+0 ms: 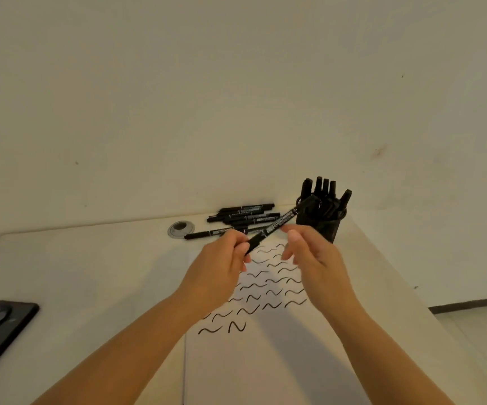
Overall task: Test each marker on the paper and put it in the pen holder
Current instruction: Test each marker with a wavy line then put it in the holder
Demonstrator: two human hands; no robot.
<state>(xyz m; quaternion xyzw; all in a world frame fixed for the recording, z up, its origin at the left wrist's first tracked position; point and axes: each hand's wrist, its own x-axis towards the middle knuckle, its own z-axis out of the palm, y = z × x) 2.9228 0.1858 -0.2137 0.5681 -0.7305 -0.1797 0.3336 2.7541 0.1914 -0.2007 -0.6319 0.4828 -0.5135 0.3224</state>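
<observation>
Left hand [221, 258] grip pinches marker [277, 226], tip toward 1 o'clock; right hand [312, 258] grip wide, holding nothing, above paper [265, 361].

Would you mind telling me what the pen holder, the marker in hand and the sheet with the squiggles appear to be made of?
Pen holder: probably black metal mesh or plastic; too dark to tell which.
Marker, gripped by the left hand: likely plastic, a smooth black barrel with a pale printed label.
Sheet: paper, matte white, thin and flat, with ink strokes sitting crisply on it.

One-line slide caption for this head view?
Left hand holds a marker above squiggle-marked paper, near the pen holder.
</observation>
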